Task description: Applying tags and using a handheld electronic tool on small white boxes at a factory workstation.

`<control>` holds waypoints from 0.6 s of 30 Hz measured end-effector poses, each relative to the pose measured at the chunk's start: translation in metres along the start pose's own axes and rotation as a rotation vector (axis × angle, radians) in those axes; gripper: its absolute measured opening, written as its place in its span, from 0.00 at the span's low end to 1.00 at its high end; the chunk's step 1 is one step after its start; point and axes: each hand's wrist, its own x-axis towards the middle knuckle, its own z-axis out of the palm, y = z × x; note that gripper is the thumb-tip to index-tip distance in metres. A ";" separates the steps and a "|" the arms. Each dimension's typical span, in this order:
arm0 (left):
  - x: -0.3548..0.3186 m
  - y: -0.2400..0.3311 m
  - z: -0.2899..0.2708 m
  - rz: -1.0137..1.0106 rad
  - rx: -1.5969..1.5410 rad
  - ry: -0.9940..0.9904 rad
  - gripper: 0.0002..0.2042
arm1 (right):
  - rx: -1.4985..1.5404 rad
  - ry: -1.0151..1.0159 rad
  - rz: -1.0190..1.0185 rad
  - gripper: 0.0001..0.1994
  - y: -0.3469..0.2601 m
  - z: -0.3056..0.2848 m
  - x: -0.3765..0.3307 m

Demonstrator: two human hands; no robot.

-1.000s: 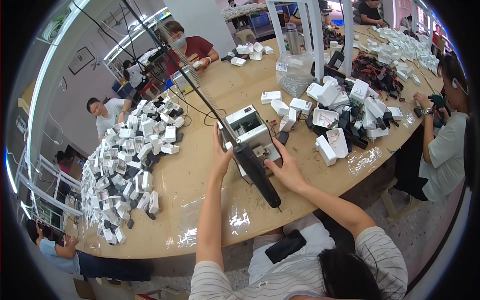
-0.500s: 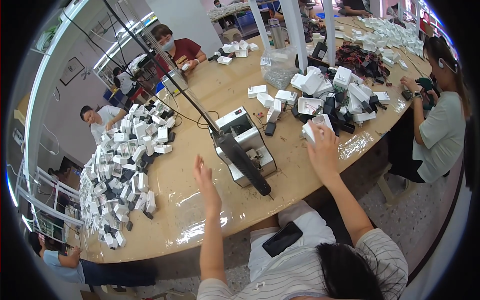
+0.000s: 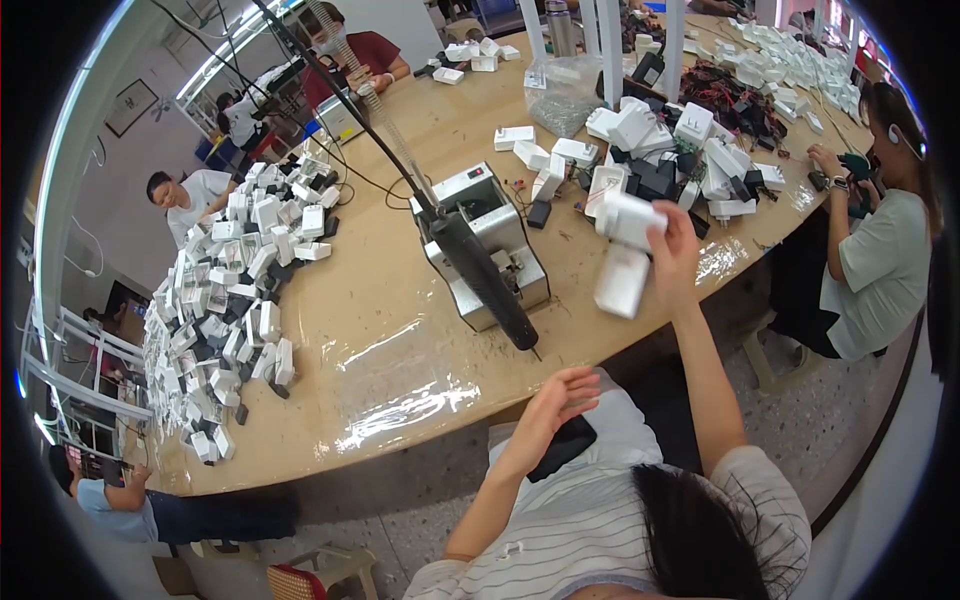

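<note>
White plastic housing [image 3: 632, 220] is gripped by one end in my right hand [image 3: 678, 245], above the counter [image 3: 380, 340] and near its front edge. A second white shell [image 3: 621, 282] is just below it; blur prevents me from telling whether it rests on the counter or hangs from the same grip. My left hand [image 3: 555, 402] is empty, fingers extended, over my lap outside the front edge, near a dark flat object [image 3: 568, 447].

Hazards: the one-handed end grip may slip, and a part released here may fall over the front edge. If the second shell is loose, a low pass of my right hand may knock it off the same edge. A sweep to the left may strike the black hanging driver [image 3: 487, 280], whose tip points down toward the front edge. Thin leads in the heap may snag a part.

Surroundings: the metal-cased device [image 3: 478, 245] stands behind the driver and obstructs the middle of the counter. The heap of white and black parts [image 3: 690, 175] limits reach toward the right edge. A clear bag [image 3: 565, 92] and white posts [image 3: 611, 50] obstruct access to the far edge. A larger heap [image 3: 240, 290] lines the left edge.
</note>
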 end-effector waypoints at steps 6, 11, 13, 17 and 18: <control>0.026 -0.002 0.022 0.008 0.133 -0.096 0.25 | 0.592 -0.065 0.176 0.17 0.025 0.034 0.076; 0.035 0.009 0.020 0.129 0.242 -0.113 0.21 | 1.038 -0.319 0.382 0.27 0.012 0.041 0.096; 0.039 0.015 0.023 0.164 0.352 -0.047 0.21 | 1.157 -0.383 0.423 0.28 0.030 0.028 0.097; 0.068 0.037 0.040 0.739 1.174 0.303 0.28 | 1.128 -0.225 0.619 0.30 0.040 0.025 0.083; 0.085 0.040 0.045 0.739 1.170 0.293 0.28 | 1.068 -0.228 0.634 0.28 0.040 0.021 0.080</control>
